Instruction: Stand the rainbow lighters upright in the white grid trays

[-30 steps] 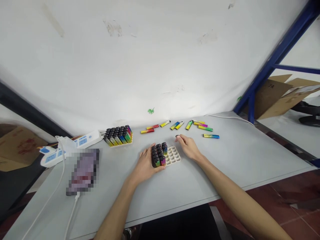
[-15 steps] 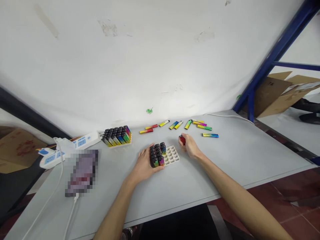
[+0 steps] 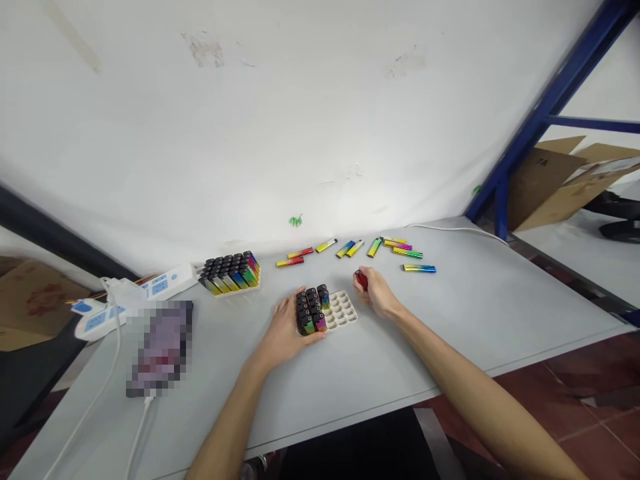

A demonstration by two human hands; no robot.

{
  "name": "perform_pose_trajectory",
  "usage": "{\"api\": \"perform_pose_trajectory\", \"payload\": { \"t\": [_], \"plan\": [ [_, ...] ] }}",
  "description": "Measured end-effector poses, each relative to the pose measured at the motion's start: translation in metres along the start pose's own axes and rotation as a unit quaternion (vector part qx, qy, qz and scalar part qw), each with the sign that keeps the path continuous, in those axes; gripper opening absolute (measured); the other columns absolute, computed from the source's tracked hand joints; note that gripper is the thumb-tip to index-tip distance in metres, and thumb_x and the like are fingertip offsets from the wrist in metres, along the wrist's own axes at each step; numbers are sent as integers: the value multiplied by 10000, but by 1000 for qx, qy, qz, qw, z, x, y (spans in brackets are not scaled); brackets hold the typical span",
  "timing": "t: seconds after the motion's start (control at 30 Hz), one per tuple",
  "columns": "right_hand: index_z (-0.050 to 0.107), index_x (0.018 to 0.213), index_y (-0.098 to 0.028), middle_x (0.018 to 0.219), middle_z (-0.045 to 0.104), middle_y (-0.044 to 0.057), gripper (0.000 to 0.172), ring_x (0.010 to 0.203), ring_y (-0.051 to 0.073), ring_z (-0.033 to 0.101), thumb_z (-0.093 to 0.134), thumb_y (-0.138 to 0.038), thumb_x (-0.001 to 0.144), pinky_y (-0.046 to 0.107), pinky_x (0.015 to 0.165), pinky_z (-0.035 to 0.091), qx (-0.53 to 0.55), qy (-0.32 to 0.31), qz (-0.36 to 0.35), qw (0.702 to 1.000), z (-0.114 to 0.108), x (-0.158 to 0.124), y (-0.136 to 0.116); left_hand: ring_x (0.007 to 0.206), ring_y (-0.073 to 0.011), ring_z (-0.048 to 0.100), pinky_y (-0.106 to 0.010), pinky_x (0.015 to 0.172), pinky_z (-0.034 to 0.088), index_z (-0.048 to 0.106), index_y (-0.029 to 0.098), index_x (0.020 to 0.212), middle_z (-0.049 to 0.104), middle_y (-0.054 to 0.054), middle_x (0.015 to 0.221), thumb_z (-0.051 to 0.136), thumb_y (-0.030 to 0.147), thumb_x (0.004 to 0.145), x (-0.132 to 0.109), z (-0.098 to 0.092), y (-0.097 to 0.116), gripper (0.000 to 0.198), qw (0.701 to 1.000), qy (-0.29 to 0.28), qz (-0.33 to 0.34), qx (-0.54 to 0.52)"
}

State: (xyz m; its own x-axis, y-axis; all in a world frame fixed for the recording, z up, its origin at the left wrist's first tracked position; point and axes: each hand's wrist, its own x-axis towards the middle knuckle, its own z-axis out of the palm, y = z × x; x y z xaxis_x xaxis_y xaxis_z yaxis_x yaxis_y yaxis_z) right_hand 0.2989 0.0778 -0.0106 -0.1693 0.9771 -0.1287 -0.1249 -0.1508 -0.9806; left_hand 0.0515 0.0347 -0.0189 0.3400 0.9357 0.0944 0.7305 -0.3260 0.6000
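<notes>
My left hand (image 3: 285,335) is wrapped round the left end of a white tray (image 3: 345,319), its thumb along the near edge and its fingers along the far-left side. Black-topped lighters (image 3: 310,310) stand upright in the left part of this tray, and the cells on the right are bare. Just right of the tray, my right hand (image 3: 376,291) is closed round a red lighter (image 3: 361,280), held above the table and apart from the tray. Most of that lighter's body is hidden by the fingers.
Several loose lighters (image 3: 345,249) lie along the wall. A filled lighter tray (image 3: 231,273) stands at back left, near a white power strip (image 3: 167,281). A pixelated purple object (image 3: 163,347) with a white cable (image 3: 136,433) lies at left. Cardboard boxes (image 3: 545,180) are beyond the blue frame (image 3: 530,140).
The whole view has shifted slightly. Both hands keep nearly the same place, the left on the tray and the right round the red lighter.
</notes>
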Motion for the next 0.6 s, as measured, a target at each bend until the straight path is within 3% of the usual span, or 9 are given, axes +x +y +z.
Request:
{"api": "perform_pose_trajectory", "payload": {
  "t": [0.17,0.27,0.37,0.47,0.6],
  "plan": [
    [407,595,-224,489,194,-71,499,446,99,144,348,-577,942,264,455,155,-12,-2,0,1000,2,0,1,1418,-333,392,-502,1181,270,296,236,1501,428,-136,1539,805,430,734,0,-1,1,941,1000,0,1,-2],
    [550,728,-199,570,378,-40,468,475,111,313,356,-571,936,264,481,286,3,-24,-17,1000,1,0,2,1415,-332,395,-502,1179,275,303,239,1498,437,-133,1531,809,424,729,-1,-1,2,940,1000,0,-1,-4],
    [640,872,-178,726,552,2,378,669,143,524,489,-522,916,277,674,443,10,-68,-37,997,0,-2,1,1420,-330,389,-498,1179,276,304,243,1498,438,-130,1531,809,428,728,-1,-1,2,939,1000,1,0,-8],
    [670,957,-187,842,646,22,303,804,163,588,678,-468,845,292,783,465,-7,-109,-46,993,-1,-5,-3,1420,-335,391,-503,1175,279,316,250,1493,435,-129,1534,814,424,724,-1,-1,2,932,1000,3,0,-6],
    [710,1002,-188,990,717,51,348,905,183,643,764,-458,790,322,854,479,-21,-132,-54,990,-3,-8,-9,1411,-343,401,-512,1164,289,319,252,1493,442,-134,1527,815,423,725,0,-1,3,930,1000,2,0,-2]
  ]
}}
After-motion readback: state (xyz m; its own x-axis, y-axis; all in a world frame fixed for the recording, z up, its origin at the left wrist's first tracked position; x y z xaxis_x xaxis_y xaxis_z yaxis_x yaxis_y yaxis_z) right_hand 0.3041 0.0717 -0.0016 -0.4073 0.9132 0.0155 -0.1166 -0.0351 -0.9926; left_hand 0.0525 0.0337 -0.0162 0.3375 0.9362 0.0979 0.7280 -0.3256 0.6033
